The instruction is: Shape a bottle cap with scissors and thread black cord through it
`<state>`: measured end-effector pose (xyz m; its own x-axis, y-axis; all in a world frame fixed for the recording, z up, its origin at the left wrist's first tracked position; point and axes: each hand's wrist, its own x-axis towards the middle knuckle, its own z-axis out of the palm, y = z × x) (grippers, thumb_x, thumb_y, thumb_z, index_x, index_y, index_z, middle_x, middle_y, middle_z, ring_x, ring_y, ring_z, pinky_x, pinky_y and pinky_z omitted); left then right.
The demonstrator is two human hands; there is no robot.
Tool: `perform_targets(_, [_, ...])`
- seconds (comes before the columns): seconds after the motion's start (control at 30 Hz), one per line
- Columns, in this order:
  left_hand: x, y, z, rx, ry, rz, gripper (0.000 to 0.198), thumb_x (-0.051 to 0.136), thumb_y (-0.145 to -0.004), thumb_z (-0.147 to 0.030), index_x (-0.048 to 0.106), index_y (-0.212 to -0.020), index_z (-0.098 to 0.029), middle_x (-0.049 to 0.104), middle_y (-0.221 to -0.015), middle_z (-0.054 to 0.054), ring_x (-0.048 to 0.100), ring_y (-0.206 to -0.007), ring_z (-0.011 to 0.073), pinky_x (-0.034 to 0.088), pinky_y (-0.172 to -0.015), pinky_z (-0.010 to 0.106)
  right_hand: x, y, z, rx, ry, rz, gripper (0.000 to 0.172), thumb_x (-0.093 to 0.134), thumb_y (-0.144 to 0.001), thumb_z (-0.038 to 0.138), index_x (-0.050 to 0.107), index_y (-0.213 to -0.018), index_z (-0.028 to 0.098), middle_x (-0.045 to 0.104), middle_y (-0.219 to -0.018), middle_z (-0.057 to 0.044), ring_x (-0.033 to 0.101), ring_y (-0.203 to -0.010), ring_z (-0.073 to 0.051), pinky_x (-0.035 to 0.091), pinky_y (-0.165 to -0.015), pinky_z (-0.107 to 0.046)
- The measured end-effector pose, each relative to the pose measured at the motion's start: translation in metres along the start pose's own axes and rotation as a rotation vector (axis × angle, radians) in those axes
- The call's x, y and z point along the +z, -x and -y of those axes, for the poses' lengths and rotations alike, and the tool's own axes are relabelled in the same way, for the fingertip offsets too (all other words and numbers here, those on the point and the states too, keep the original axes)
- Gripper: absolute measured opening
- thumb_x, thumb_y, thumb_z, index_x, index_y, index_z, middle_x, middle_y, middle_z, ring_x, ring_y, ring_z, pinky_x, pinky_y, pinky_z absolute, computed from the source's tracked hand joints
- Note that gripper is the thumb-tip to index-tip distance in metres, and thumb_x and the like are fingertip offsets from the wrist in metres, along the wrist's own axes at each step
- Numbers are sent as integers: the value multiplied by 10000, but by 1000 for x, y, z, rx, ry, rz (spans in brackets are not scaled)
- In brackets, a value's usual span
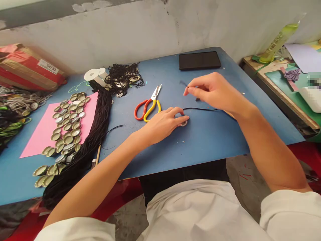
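My left hand (164,123) rests low on the blue table, its thumb and fingers closed on a metal bottle cap (184,124) that is mostly hidden under them. A black cord (199,108) runs from beside those fingers to the right, passing under my right forearm. Raised a little above the table, my right hand (212,90) pinches a thin black cord end, blurred at the fingertips. Scissors (150,104) with one red and one yellow handle lie just beyond my left hand, blades pointing away.
Many bottle caps (67,127) lie on pink paper (37,142) at left, beside a thick bundle of black cords (100,117). Behind are a white spool (94,76) and a tangled cord pile (122,75). A black phone (200,61) lies at the back; a taped box (27,68) stands far left.
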<state>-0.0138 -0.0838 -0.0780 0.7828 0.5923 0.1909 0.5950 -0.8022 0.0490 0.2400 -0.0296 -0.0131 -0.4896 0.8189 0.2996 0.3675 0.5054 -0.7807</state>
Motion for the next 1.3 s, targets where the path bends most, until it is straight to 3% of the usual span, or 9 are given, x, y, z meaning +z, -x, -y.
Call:
perform_targets(0.13, [-1, 1, 1, -46, 84, 3, 277, 477, -1199, -249, 705, -1346, -195, 730, -1410, 153, 724, -1150, 280, 567, -879, 368, 12, 3, 1, 6, 104, 110, 252, 732, -1089, 407, 833, -953, 220, 445, -630, 46, 390, -648, -140, 298, -673, -350])
perform_targets(0.37, [-14, -2, -4, -347, 586, -105, 67, 669, -1052, -216, 607, -1038, -237, 741, -899, 3, 696, -770, 178, 529, -746, 308, 20, 0, -3, 65, 131, -52, 268, 705, -1086, 403, 828, -918, 234, 515, -652, 18, 405, -651, -166, 324, -701, -372])
perform_targets(0.43, [-18, -4, -8, -404, 793, -133, 104, 675, -1045, -246, 612, -1128, -242, 722, -863, -14, 699, -707, 158, 554, -696, 295, 23, 0, -6, 52, 189, -106, 303, 696, -1095, 415, 818, -890, 227, 506, -634, 14, 424, -650, -174, 331, -715, -378])
perform_targets(0.6, [-18, -8, -8, -507, 1123, -301, 689, 686, -1010, -205, 454, -1653, -298, 704, -880, -34, 753, -678, 158, 666, -690, 307, 30, 5, -5, -33, 258, 0, 293, 640, -1113, 389, 827, -941, 243, 625, -704, 2, 459, -662, -174, 320, -710, -372])
perform_targets(0.67, [-14, -9, -4, -528, 1134, -343, 639, 718, -998, -212, 541, -1608, -278, 700, -856, -33, 764, -673, 160, 685, -679, 304, 32, 7, -4, -77, 247, 79, 298, 604, -1120, 370, 829, -967, 247, 652, -735, 6, 457, -665, -167, 321, -703, -366])
perform_targets(0.77, [-9, -10, 3, -579, 1130, -414, 284, 746, -991, -224, 735, -1273, -195, 732, -848, -1, 775, -676, 150, 693, -659, 276, 31, 7, -4, -114, 246, 101, 283, 591, -1120, 345, 845, -1044, 246, 659, -750, 11, 452, -672, -162, 328, -704, -356])
perform_targets(0.87, [-7, -9, 8, -655, 1124, -492, 82, 746, -992, -206, 759, -1062, -165, 785, -883, 34, 783, -675, 142, 704, -664, 269, 26, 5, -5, -90, 260, 80, 250, 621, -1107, 319, 852, -1048, 243, 645, -739, 10, 455, -675, -165, 332, -713, -356])
perform_targets(1.2, [-16, -11, -7, -672, 886, -553, 35, 751, -1002, -233, 765, -981, -209, 824, -853, 10, 807, -695, 155, 680, -695, 248, 44, 3, -3, 30, 145, 96, 513, 603, -1120, 677, 822, -1043, 220, 582, -679, 17, 499, -664, -172, 341, -697, -343])
perform_targets(1.3, [-16, -11, -8, -681, 855, -585, 33, 736, -998, -229, 760, -987, -210, 831, -847, 5, 811, -699, 161, 680, -700, 252, 52, 1, -4, 14, 145, 79, 468, 626, -1115, 633, 802, -1001, 215, 526, -629, 34, 460, -642, -169, 334, -695, -342])
